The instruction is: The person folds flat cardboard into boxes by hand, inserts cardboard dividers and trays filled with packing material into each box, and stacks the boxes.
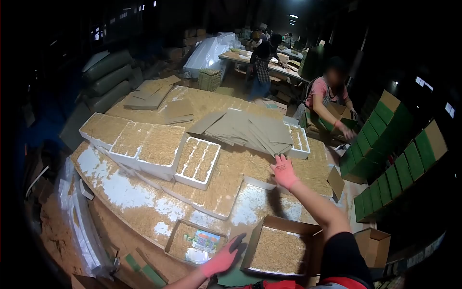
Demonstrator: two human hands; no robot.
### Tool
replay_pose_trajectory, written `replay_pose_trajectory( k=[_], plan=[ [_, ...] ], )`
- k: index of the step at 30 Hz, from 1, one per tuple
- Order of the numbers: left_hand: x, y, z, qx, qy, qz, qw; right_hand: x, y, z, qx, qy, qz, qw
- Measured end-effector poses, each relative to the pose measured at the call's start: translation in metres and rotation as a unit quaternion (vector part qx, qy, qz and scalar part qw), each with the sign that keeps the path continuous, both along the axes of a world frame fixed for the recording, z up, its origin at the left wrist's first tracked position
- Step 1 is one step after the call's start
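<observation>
Just right of centre, the right hand (284, 174) touches the edge of the cardboard sheets (245, 129), its grip impossible to judge, while the left hand (223, 257), lower centre, spreads loosely beside a box (288, 224).

Mostly dark around small overhead lights (293, 16), a long table (233, 56) at the rear, bright panes (423, 83) far right

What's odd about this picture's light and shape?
In the head view, corners fall to black and the near edge of the table bows, probably from a wide lens; a shadow lies below the right hand; distant ceiling lights glow against darkness.
</observation>
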State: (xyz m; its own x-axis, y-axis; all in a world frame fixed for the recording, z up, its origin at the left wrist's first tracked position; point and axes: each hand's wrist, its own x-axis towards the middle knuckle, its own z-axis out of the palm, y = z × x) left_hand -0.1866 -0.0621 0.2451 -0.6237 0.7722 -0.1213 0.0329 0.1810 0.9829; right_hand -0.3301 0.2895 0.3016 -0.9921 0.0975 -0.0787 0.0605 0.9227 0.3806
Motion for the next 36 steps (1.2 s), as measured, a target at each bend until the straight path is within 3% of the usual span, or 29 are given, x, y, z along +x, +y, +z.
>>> replay_pose_trajectory(
  k=[1, 2, 4, 5, 6, 8, 10, 11, 12, 13, 14, 15, 17, 19, 21, 23, 25, 27, 28, 29, 31, 33, 34, 35, 36],
  plan=[
    [-0.005, -0.012, 0.016, -0.04, -0.031, 0.041, 0.998, -0.03, 0.023, -0.04, 0.056, 0.01, -0.014, 0.998],
    [-0.011, -0.026, -0.003, -0.077, -0.031, 0.069, 0.994, -0.062, 0.047, -0.078, 0.111, 0.023, -0.026, 0.993],
    [-0.014, -0.048, 0.001, -0.1, -0.038, 0.155, 0.982, -0.119, 0.104, -0.163, 0.098, 0.112, -0.057, 0.987],
    [-0.014, -0.064, -0.008, -0.105, -0.039, 0.175, 0.978, -0.119, 0.095, -0.164, 0.086, 0.152, -0.077, 0.982],
    [-0.014, -0.082, -0.028, -0.095, -0.011, 0.193, 0.977, -0.119, 0.093, -0.157, 0.025, 0.129, -0.085, 0.988],
    [-0.014, -0.109, -0.05, -0.118, -0.007, 0.238, 0.964, -0.105, 0.069, -0.101, 0.113, 0.139, -0.015, 0.984],
    [-0.014, -0.126, -0.04, -0.14, 0.028, 0.292, 0.946, -0.089, 0.061, -0.051, -0.054, 0.189, 0.064, 0.978],
    [-0.014, -0.134, -0.044, -0.168, 0.116, 0.326, 0.923, -0.058, 0.043, -0.021, -0.055, 0.317, 0.177, 0.93],
    [-0.013, -0.142, -0.048, -0.223, 0.134, 0.348, 0.901, -0.032, 0.034, 0.004, -0.129, 0.345, 0.2, 0.908],
    [-0.015, -0.14, -0.021, -0.244, 0.162, 0.338, 0.894, -0.004, 0.032, 0.023, -0.189, 0.371, 0.217, 0.883],
    [-0.013, -0.141, -0.018, -0.29, 0.199, 0.331, 0.876, 0.034, 0.013, 0.051, -0.227, 0.39, 0.162, 0.878],
    [-0.018, -0.14, -0.024, -0.329, 0.247, 0.318, 0.854, 0.073, -0.002, 0.078, -0.387, 0.308, 0.004, 0.869],
    [-0.024, -0.126, -0.039, -0.374, 0.272, 0.254, 0.849, 0.141, -0.016, 0.111, -0.42, 0.314, -0.024, 0.851],
    [-0.032, -0.097, -0.062, -0.448, 0.317, 0.176, 0.818, 0.209, -0.004, 0.112, -0.332, 0.326, 0.125, 0.876],
    [-0.034, -0.073, -0.081, -0.484, 0.289, 0.164, 0.81, 0.269, -0.016, 0.111, -0.392, 0.2, 0.176, 0.881],
    [-0.044, -0.061, -0.123, -0.47, 0.223, 0.296, 0.801, 0.306, -0.031, 0.103, -0.367, -0.012, 0.246, 0.897],
    [-0.05, -0.058, -0.15, -0.463, 0.211, 0.368, 0.778, 0.329, -0.037, 0.076, -0.28, -0.157, 0.245, 0.915],
    [-0.064, -0.073, -0.188, -0.407, 0.231, 0.412, 0.782, 0.344, -0.025, 0.034, -0.304, -0.193, 0.252, 0.898],
    [-0.068, -0.083, -0.189, -0.378, 0.196, 0.402, 0.811, 0.348, -0.02, 0.018, -0.315, -0.21, 0.26, 0.888],
    [-0.062, -0.086, -0.183, -0.39, 0.209, 0.427, 0.789, 0.349, -0.019, 0.008, -0.316, -0.218, 0.283, 0.879],
    [-0.068, -0.1, -0.17, -0.428, 0.07, 0.375, 0.819, 0.355, -0.027, -0.003, -0.323, -0.232, 0.324, 0.858],
    [-0.055, -0.106, -0.144, -0.479, 0.122, 0.313, 0.811, 0.357, -0.023, 0.018, -0.319, -0.226, 0.303, 0.869],
    [-0.052, -0.11, -0.136, -0.534, 0.211, 0.241, 0.783, 0.356, -0.019, 0.043, -0.317, -0.208, 0.28, 0.882],
    [-0.025, -0.082, -0.051, -0.539, 0.222, 0.224, 0.781, 0.357, -0.016, 0.06, -0.313, -0.192, 0.255, 0.894],
    [-0.026, -0.083, -0.054, -0.554, 0.297, 0.255, 0.735, 0.355, -0.016, 0.058, -0.349, -0.148, 0.226, 0.897]
  ],
)
